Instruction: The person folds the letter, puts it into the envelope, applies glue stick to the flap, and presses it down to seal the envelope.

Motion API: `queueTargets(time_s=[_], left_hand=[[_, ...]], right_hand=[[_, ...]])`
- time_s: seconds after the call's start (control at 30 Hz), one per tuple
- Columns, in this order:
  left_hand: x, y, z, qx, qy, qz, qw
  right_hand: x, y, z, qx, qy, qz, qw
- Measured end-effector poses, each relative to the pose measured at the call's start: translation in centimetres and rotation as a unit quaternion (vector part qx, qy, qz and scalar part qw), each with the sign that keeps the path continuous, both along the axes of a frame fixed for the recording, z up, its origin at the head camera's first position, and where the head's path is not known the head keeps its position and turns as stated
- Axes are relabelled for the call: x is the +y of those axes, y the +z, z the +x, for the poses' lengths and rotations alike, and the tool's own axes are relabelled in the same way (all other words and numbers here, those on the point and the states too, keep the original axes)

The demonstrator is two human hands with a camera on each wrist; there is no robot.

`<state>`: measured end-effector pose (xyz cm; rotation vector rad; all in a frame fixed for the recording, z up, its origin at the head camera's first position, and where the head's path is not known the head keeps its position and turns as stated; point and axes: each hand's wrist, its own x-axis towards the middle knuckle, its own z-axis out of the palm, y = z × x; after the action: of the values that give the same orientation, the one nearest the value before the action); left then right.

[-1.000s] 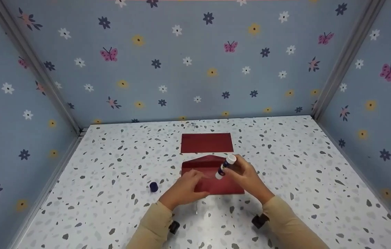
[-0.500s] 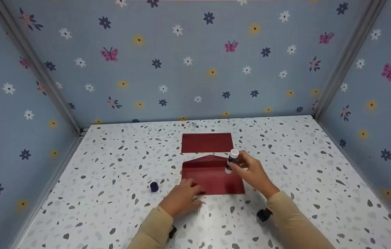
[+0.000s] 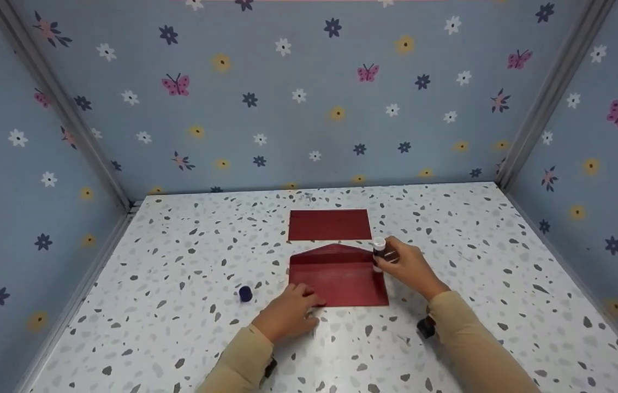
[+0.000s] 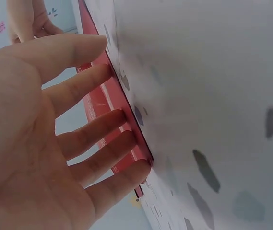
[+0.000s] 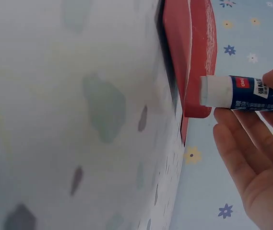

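A red envelope (image 3: pixel 342 284) lies on the table with its flap spread away from me. My left hand (image 3: pixel 287 311) rests its fingertips on the near left corner; in the left wrist view those fingers (image 4: pixel 93 129) are extended and spread along the envelope's edge. Between thumb and fingers, my right hand (image 3: pixel 413 267) pinches a glue stick (image 5: pixel 251 93) with a dark blue label and white ends. It stands nearly upright, and its lower white end overlaps the right end of the flap fold. To the left, a dark blue cap (image 3: pixel 245 293) sits on the table.
A second red paper piece (image 3: pixel 330 225), flat and rectangular, lies just beyond the envelope. The speckled white table (image 3: pixel 189 245) is bounded by flowered blue panels (image 3: pixel 309 98) at the back and both sides.
My right hand has moved right with the glue stick, from over the envelope's middle to its right end. My left hand has drawn back toward the near left corner and settled there.
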<state>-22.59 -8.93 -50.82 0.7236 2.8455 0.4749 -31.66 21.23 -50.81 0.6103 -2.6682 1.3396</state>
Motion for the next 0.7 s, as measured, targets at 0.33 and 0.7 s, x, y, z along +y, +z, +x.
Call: queueTargets(time_s=[0.33, 0.7], left_hand=[[-0.14, 0.18, -0.07, 0.004, -0.01, 0.01, 0.9999], [-0.12, 0.16, -0.08, 0.009, -0.018, 0.001, 0.9998]], right_hand=[[0.39, -0.2, -0.47, -0.045, 0.026, 0.029, 0.998], [-0.34, -0.12, -0.76, -0.051, 0.024, 0.049, 0.997]])
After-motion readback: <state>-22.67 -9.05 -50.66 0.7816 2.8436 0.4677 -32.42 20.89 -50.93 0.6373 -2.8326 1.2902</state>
